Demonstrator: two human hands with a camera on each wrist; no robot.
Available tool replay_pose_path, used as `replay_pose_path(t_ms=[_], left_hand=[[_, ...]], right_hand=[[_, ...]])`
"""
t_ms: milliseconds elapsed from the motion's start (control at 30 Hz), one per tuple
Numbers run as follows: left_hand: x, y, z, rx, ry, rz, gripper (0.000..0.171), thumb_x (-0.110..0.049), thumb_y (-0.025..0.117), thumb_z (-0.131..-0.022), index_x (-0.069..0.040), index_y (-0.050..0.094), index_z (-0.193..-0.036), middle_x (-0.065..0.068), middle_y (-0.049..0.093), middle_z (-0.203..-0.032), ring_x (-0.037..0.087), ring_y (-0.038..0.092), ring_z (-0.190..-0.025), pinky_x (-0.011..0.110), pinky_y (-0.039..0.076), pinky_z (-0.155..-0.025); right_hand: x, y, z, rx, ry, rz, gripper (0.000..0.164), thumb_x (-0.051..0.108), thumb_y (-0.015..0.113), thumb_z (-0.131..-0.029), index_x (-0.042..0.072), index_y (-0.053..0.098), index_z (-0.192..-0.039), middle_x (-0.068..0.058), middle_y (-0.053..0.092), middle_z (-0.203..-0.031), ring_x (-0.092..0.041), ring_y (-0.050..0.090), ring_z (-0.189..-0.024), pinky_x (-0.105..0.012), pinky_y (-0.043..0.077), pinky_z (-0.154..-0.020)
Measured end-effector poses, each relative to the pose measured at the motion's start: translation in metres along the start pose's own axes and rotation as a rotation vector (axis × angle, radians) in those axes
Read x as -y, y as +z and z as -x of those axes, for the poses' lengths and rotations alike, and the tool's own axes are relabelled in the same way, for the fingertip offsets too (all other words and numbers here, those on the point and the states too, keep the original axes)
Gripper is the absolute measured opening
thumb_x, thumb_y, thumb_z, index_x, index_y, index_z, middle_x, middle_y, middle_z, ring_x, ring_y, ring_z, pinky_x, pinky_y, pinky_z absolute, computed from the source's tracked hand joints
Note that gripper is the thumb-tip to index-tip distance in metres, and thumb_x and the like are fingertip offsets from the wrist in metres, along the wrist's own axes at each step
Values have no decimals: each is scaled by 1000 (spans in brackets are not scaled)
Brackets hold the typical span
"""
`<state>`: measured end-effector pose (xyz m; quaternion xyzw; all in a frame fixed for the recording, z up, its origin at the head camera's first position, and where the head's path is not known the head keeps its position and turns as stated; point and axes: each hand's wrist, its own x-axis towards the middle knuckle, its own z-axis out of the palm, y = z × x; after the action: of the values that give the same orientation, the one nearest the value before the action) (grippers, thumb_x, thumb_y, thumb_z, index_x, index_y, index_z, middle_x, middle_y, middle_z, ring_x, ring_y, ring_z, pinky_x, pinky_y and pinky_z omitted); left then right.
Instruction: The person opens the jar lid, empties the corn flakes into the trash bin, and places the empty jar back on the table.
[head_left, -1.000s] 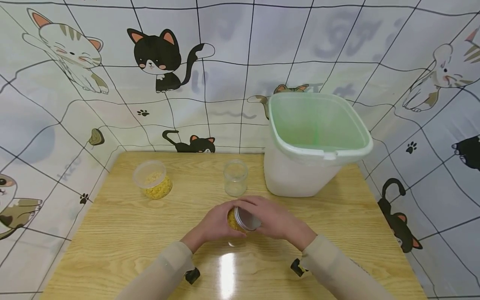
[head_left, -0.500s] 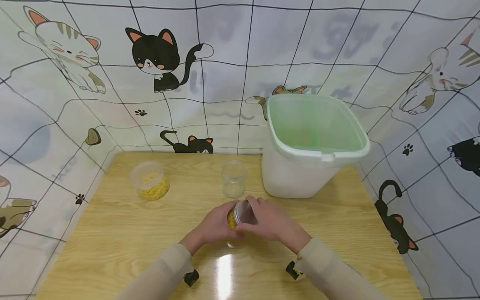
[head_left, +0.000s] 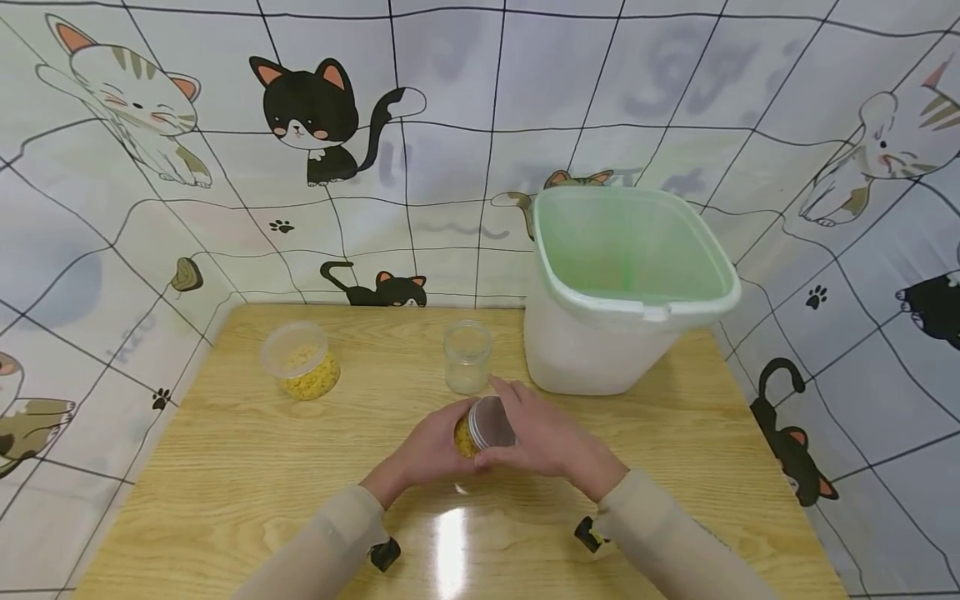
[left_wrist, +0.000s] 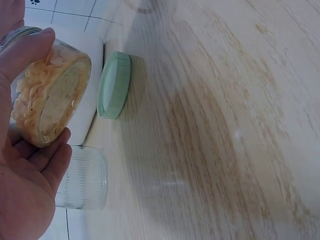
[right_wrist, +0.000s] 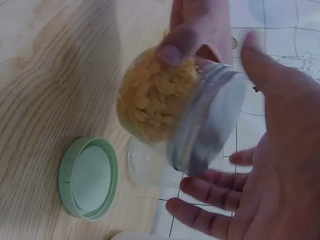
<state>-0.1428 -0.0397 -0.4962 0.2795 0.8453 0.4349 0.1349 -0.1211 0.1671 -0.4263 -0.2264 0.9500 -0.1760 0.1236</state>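
My left hand (head_left: 427, 450) grips a clear jar of yellow flakes (right_wrist: 152, 97), its thumb and fingers round the jar's body. The jar is tilted over the table, with its silver screw lid (right_wrist: 215, 120) facing my right hand (head_left: 551, 437). In the right wrist view, that hand's fingers are spread around the lid, the thumb standing off from it and fingertips right by the lower rim. A clear glass jar (head_left: 467, 358) stands just beyond both hands. A light green lid (left_wrist: 115, 85) rests on the table, hidden behind the hands in the head view.
At the back left of the wooden table (head_left: 300, 517) stands a clear plastic tub (head_left: 303, 362) of yellow flakes. A large white bin with a pale green inside (head_left: 592, 350) stands at the back right, against the cat-print backdrop (head_left: 457, 108).
My right hand's fingers have shifted from across the silver lid to its edges and spread apart, baring more of the lid top. My left hand keeps its grip on the jar.
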Motion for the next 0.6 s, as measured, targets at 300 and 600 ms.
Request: replay_pose_path(t_ms=[300,600], left_hand=[[-4,0,0,-5,0,-3,79,-42,86,-68,-27,49,-136,-11,62,-118,7,61,-101,27,53,-85],[-5,-2,1,3,-27,-12,90,-48,87,-66,-29,42,-143,-12,60,-124,8,59,-107,29,52,-89]], right_hand=[[0,4,-3,1,65,62,101,81,59,-73,14,39,-147,-10,56,-129,-22,61,-104,-36,54,-83],[-6,-1,-3,-18,-164,-8,89,41,83,-75,27,37,-149,-2,46,-142,-21,49,-125,-37,52,-92]])
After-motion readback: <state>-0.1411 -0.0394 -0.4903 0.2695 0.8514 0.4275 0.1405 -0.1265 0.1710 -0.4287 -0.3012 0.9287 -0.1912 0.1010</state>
